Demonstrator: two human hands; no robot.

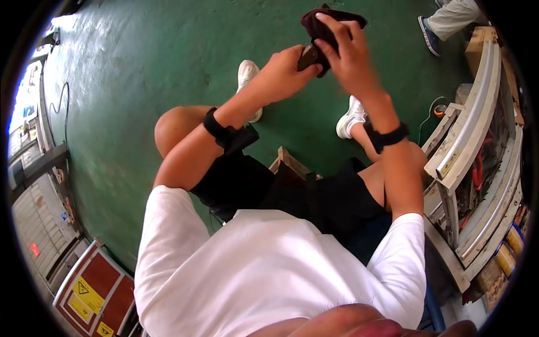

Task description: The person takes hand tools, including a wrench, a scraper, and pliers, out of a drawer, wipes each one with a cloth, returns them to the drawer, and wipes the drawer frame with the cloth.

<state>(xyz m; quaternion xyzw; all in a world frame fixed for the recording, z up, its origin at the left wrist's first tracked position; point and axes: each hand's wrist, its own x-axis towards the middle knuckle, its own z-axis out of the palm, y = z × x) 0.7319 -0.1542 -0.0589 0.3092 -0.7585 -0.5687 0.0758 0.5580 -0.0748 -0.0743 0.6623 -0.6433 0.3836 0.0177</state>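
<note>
Out in front of my knees, both hands are raised close together above the green floor. My left hand is closed around a dark brown handle-like piece; its full shape is hidden by the fingers and cloth. A dark maroon cloth is bunched over the far end of that piece. My right hand grips the cloth from the right, with its fingers bent over it and slightly blurred. Whatever lies under the cloth is hidden.
At right stands a pale metal-framed rack holding red-handled tools and other items. Another person's shoe is at upper right. A red-brown panel with yellow warning labels is at lower left. A wooden edge shows between my legs.
</note>
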